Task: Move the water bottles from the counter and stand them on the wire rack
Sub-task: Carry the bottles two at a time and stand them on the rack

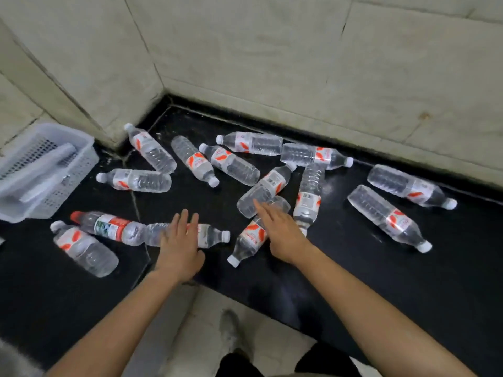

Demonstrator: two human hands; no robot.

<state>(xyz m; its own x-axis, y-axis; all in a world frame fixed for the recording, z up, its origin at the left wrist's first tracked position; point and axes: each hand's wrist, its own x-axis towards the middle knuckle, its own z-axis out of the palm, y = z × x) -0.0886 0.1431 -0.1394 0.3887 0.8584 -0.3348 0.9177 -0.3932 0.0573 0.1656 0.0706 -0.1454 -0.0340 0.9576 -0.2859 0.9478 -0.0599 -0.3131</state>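
All bottles (389,216) on their sides, scattered over the black counter (353,281). Left hand (178,246) flat, fingers straight, laid over left bottle (212,235), gripping nothing. Right hand (280,235) also flat, fingers out over centre bottle (249,240); contact unclear, no grip. A red-cap bottle (109,225) butts against left bottle's base. White basket (81,170) at far left.

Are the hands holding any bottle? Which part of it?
No, nothing is held. The left hand is flat over the middle of one lying bottle, the right hand over another bottle; neither grips.
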